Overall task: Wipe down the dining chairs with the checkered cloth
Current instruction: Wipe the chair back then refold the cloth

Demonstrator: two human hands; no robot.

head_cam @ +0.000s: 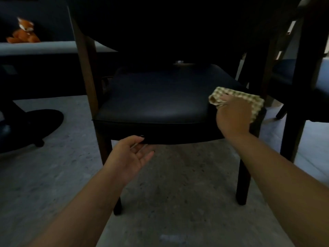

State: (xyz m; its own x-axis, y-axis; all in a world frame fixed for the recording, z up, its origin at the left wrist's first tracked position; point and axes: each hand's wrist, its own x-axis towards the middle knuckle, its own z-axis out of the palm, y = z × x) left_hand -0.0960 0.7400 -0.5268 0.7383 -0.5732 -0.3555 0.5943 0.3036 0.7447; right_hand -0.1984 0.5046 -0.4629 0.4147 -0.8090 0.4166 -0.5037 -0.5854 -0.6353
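We are wiping the seat of the dining chair (156,97), and the checkered cloth (249,100) lies on the seat's front right corner, spilling a little over the right edge. Our right hand (233,116) presses it down there, fingers curled into the bunched end nearest the seat's middle, so the cloth is gripped, not just pushed. Our left hand (131,154) hangs open and holds nothing, its fingertips just under the seat's front edge; whether they touch the frame we cannot tell.

To do this pass well, we judge it best to flatten the cloth under the palm and sweep in long overlapping strokes from the right edge toward the left, then along the front edge. The left hand could steady the chair so it does not slide on the floor (178,193).
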